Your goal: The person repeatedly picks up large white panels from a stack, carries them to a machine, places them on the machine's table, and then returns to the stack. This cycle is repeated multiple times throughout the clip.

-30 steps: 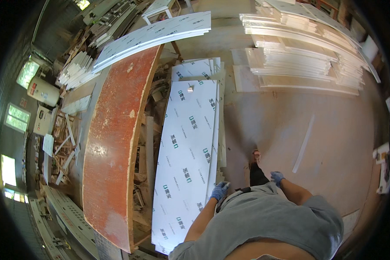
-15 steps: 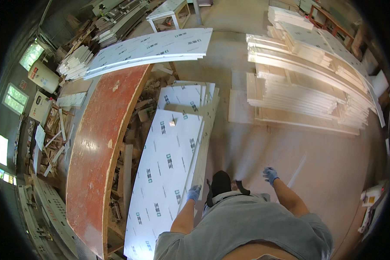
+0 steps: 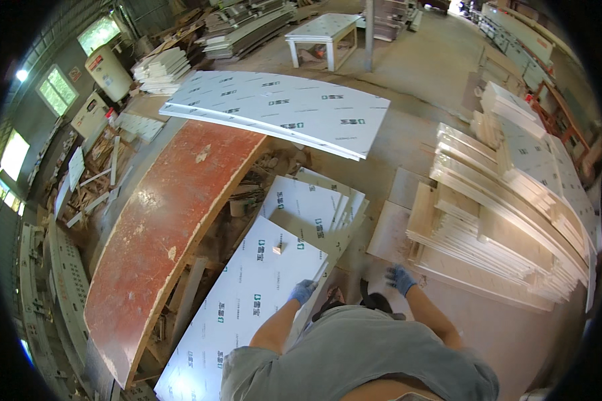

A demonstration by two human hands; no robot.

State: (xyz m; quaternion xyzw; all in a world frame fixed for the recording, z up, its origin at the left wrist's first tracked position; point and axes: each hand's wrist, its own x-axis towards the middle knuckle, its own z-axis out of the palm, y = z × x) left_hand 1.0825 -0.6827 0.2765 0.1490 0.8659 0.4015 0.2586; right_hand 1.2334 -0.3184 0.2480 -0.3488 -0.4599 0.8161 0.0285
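White panels (image 3: 234, 294), scuffed red tabletop (image 3: 170, 217) alongside, workshop floor (image 3: 415, 77), left hand (image 3: 303, 292) grip unclear, right hand (image 3: 400, 279) loosely spread

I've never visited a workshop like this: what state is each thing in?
Near panels: stacked, edges uneven
Left hand: gloved, at their edge
Right hand: gloved, open, empty
Small block: lying on the near panels
Red tabletop: scuffed, chipped
Far panels: lying across the red tabletop
Pale boards: piled unevenly
White table: standing upright
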